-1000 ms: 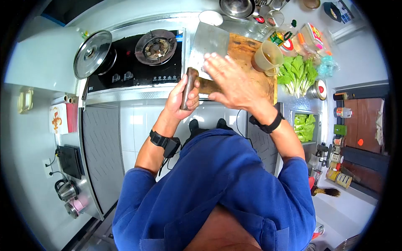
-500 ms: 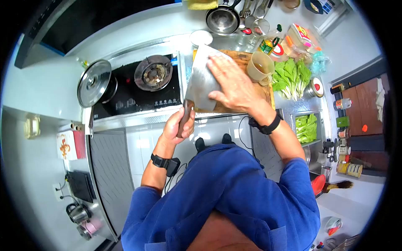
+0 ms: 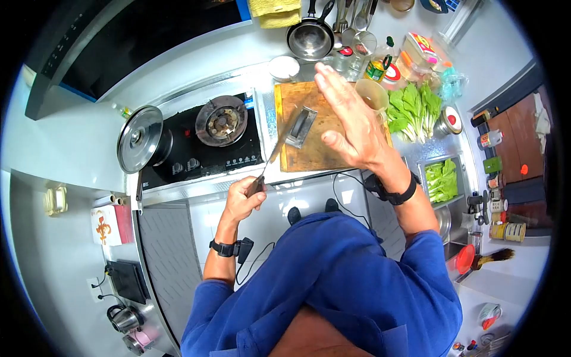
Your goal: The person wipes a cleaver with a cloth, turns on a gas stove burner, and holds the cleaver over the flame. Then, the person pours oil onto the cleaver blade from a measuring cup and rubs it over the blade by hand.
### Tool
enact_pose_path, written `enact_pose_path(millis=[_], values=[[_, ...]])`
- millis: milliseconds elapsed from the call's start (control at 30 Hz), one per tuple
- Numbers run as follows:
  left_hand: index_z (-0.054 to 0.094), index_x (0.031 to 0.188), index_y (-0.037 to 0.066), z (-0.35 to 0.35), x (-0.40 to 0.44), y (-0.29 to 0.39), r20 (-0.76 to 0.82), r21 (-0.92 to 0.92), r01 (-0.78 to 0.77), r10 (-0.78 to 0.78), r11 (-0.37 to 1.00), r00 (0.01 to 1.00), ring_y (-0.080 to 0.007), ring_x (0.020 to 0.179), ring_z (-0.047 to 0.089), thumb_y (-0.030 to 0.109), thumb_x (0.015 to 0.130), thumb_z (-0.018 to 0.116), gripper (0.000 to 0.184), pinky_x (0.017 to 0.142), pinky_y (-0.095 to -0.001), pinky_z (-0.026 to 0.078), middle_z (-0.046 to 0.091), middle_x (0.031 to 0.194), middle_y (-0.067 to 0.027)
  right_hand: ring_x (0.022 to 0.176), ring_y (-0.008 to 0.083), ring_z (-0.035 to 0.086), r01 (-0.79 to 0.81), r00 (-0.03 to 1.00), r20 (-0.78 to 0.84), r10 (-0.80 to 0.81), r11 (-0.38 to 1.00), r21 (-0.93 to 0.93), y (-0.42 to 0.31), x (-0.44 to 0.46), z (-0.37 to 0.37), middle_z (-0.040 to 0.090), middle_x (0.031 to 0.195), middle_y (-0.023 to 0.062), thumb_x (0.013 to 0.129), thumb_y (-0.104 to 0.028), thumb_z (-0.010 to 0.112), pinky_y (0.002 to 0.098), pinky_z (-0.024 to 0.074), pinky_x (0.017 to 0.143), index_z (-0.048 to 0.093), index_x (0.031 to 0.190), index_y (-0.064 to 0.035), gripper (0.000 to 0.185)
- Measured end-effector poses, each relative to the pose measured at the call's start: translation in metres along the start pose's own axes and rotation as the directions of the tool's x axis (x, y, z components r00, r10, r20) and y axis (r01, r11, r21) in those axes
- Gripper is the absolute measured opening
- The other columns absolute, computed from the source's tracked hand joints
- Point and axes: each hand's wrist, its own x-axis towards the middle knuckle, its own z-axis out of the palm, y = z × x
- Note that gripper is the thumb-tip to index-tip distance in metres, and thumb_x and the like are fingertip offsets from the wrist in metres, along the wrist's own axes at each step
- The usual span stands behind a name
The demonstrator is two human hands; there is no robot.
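My left hand is wrapped round the dark handle of a cleaver, whose blade is turned nearly edge-on above the left part of a wooden cutting board. Beside the blade, a dark rectangular block in a metal holder lies on the board. My right hand is raised over the board with its palm flat and thumb apart, holding nothing. Partly behind it stands a translucent jug at the board's right side.
A gas stove with a lidded pot is at left. Leafy greens lie right of the board, more in the sink. Bottles, glasses and a white bowl stand behind. Pans hang at the back.
The cleaver's blade has turned from flat to nearly edge-on, uncovering the block and holder. My right hand has come off the blade. The view has shifted, showing more of the back wall.
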Motion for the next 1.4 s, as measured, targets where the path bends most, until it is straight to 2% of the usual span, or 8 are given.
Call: enact_pose_path(millis=[100, 200, 467, 667, 767, 833, 1067, 1400], values=[[0.069, 0.091, 0.000, -0.005, -0.002, 0.002, 0.014, 0.458, -0.205, 0.223, 0.865, 0.975, -0.0133, 0.059, 0.063, 0.034, 0.077, 0.085, 0.040, 0.056, -0.0271, 0.049, 0.066, 0.073, -0.0036, 0.146, 0.0399, 0.034, 0.037, 0.999, 0.009, -0.037, 0.999, 0.040, -0.012, -0.006, -0.004, 0.036, 0.157, 0.0230, 0.098, -0.055, 0.050, 0.0506, 0.0266, 0.120, 0.035, 0.154, -0.0020, 0.078], [0.070, 0.092, 0.001, 0.000, -0.004, 0.007, 0.063, 0.514, -0.325, 0.342, 0.794, 0.937, -0.0166, 0.063, 0.065, 0.027, 0.070, 0.089, 0.039, 0.059, -0.0298, 0.050, 0.069, 0.076, -0.0065, 0.146, 0.0403, 0.035, 0.054, 0.999, 0.004, -0.054, 0.998, 0.041, -0.016, -0.016, -0.008, 0.038, 0.156, 0.0234, 0.098, -0.048, 0.052, 0.0493, 0.0265, 0.120, 0.036, 0.153, -0.0005, 0.074], [0.070, 0.092, 0.002, 0.009, -0.003, 0.017, 0.072, 0.521, -0.456, 0.495, 0.722, 0.866, -0.0198, 0.064, 0.066, 0.028, 0.068, 0.089, 0.041, 0.060, -0.0315, 0.050, 0.069, 0.075, -0.0084, 0.143, 0.0416, 0.039, 0.003, 0.982, -0.188, 0.022, 0.991, 0.134, -0.013, -0.034, -0.021, 0.040, 0.153, 0.0281, 0.098, -0.044, 0.051, 0.0479, 0.0294, 0.118, 0.038, 0.151, 0.0043, 0.073], [0.069, 0.100, 0.004, 0.004, 0.001, 0.014, 0.117, 0.505, -0.467, 0.479, 0.726, 0.870, -0.0247, 0.070, 0.071, 0.018, 0.066, 0.089, 0.042, 0.066, -0.0323, 0.054, 0.073, 0.082, -0.0104, 0.141, 0.0430, 0.042, 0.077, 0.985, -0.162, -0.061, 0.993, 0.091, -0.024, -0.031, -0.027, 0.044, 0.150, 0.0285, 0.098, -0.046, 0.052, 0.0501, 0.0304, 0.117, 0.042, 0.148, 0.0044, 0.072], [0.069, 0.093, 0.003, 0.007, 0.003, 0.010, 0.025, 0.500, -0.436, 0.491, 0.748, 0.871, -0.0198, 0.066, 0.068, 0.037, 0.072, 0.088, 0.045, 0.062, -0.0315, 0.053, 0.070, 0.075, -0.0085, 0.141, 0.0426, 0.042, 0.103, 0.984, -0.156, -0.085, 0.989, 0.108, -0.025, -0.027, -0.030, 0.044, 0.150, 0.0272, 0.097, -0.045, 0.055, 0.0511, 0.0303, 0.117, 0.043, 0.147, 0.0032, 0.071], [0.068, 0.102, 0.004, 0.004, 0.004, 0.009, 0.090, 0.485, -0.456, 0.477, 0.746, 0.875, -0.0235, 0.070, 0.070, 0.021, 0.069, 0.089, 0.043, 0.066, -0.0327, 0.054, 0.073, 0.082, -0.0110, 0.141, 0.0423, 0.043, 0.113, 0.984, -0.154, -0.095, 0.987, 0.114, -0.026, -0.024, -0.033, 0.044, 0.151, 0.0261, 0.096, -0.044, 0.056, 0.0515, 0.0303, 0.117, 0.043, 0.148, 0.0023, 0.071], [0.069, 0.101, 0.004, 0.014, 0.007, 0.011, 0.075, 0.480, -0.455, 0.482, 0.750, 0.873, -0.0227, 0.070, 0.070, 0.023, 0.070, 0.089, 0.042, 0.065, -0.0318, 0.054, 0.073, 0.082, -0.0106, 0.140, 0.0391, 0.046, 0.123, 0.992, -0.007, -0.124, 0.978, 0.170, -0.034, -0.022, -0.031, 0.049, 0.150, 0.0173, 0.081, -0.033, 0.071, 0.0560, 0.0320, 0.115, 0.045, 0.148, -0.0068, 0.077], [0.070, 0.099, 0.003, 0.013, 0.002, -0.003, 0.004, 0.474, -0.380, 0.430, 0.794, 0.903, -0.0211, 0.070, 0.069, 0.029, 0.072, 0.089, 0.042, 0.066, -0.0315, 0.053, 0.073, 0.082, -0.0098, 0.139, 0.0363, 0.046, -0.008, 0.996, -0.086, -0.007, 0.986, -0.166, 0.010, -0.017, -0.025, 0.052, 0.147, 0.0174, 0.092, -0.051, 0.061, 0.0530, 0.0334, 0.116, 0.051, 0.143, -0.0028, 0.071]])
